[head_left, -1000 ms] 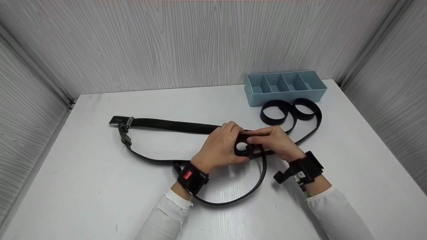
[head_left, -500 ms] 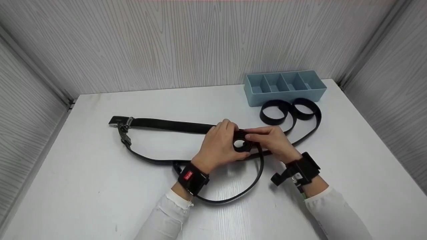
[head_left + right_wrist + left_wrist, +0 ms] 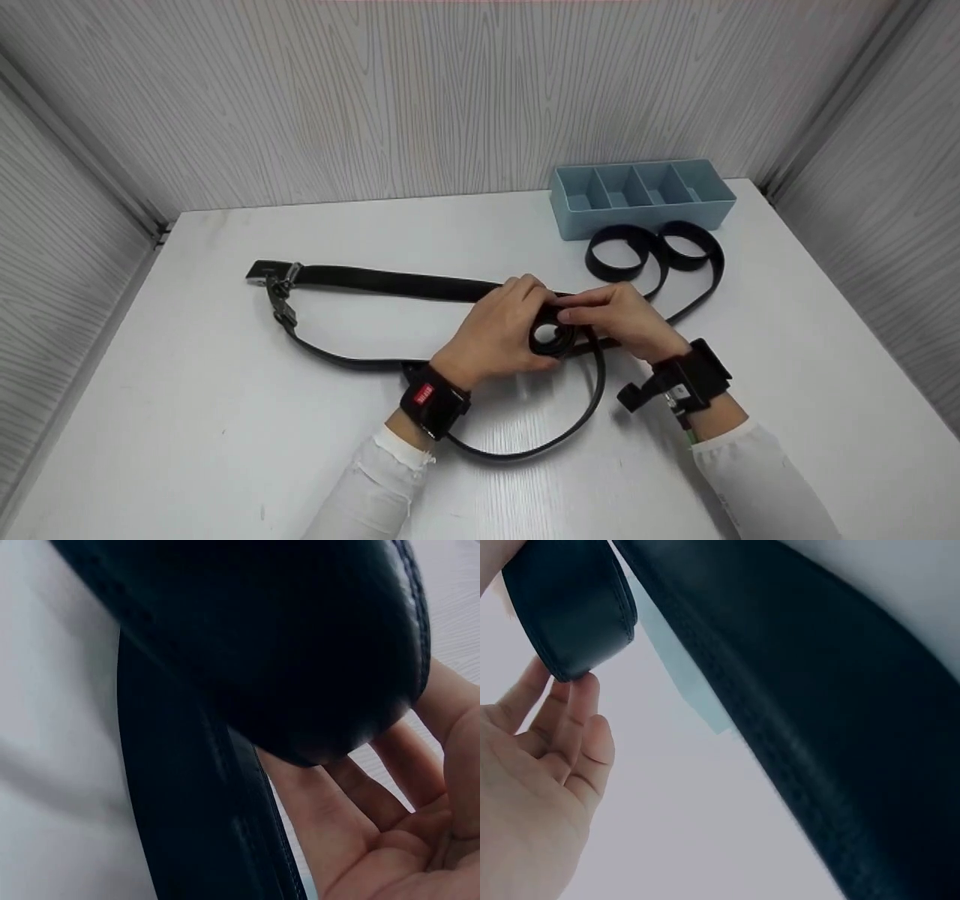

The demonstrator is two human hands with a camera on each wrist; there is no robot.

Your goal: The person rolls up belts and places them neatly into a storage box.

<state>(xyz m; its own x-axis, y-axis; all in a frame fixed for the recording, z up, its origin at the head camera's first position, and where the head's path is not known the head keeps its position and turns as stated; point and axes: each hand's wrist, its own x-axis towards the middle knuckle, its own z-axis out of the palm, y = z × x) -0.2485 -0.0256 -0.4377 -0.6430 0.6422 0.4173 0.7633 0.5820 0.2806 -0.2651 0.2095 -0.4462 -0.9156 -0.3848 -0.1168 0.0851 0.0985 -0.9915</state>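
A black leather belt is rolled into a coil (image 3: 568, 343) between both hands in the head view. My left hand (image 3: 499, 330) holds it from the left, fingers over the far side and thumb at the near side. On the right, my right hand (image 3: 619, 319) pinches the belt between thumb and fingers at the coil's upper right edge. The belt's unrolled tail (image 3: 517, 455) loops toward the front and passes under the left wrist. Close up, the coil (image 3: 574, 615) shows stitched edges in the left wrist view, and the strap (image 3: 195, 787) hangs beside a hand in the right wrist view.
Two more black belts lie behind the hands, one with a plate buckle (image 3: 268, 271), the other with a frame buckle (image 3: 283, 310). Their far ends curl into loops (image 3: 615, 274) in front of a blue divided box (image 3: 637, 221) against the back wall (image 3: 375, 105).
Both hands shift slightly left with the coil, then back right. The coil tips a little, and the belt's loose loop swings with it. The other belts and the box stay still.
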